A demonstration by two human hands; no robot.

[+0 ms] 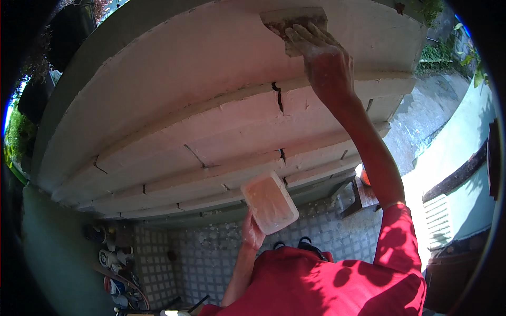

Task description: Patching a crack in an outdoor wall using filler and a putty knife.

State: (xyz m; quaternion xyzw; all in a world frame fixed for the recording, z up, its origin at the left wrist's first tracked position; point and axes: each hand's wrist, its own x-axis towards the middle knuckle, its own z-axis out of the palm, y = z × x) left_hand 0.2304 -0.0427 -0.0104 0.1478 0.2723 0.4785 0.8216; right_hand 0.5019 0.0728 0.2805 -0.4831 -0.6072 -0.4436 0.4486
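While the right hand [328,55] works a blade [284,19], the left hand [253,234] holds a tub [270,203]

Though the thumb is hidden, the right fingers press over the wide, tapering blade near the ledged, cracked wall's [184,58] upper edge; thin and stiff-looking, it probably handles lightly, best held at its narrow end. The left grip pinches the smeared, round-cornered tub, likely light plastic, by its lower left side.

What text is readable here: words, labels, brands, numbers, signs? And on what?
No readable text anywhere in view.
Scraper in the right hand: no lettering visible.
Tub in the left hand: none visible.
Pale wall: no writing visible.
Red shirt: none visible.
Clutter at lower left: too small and blurred to tell.
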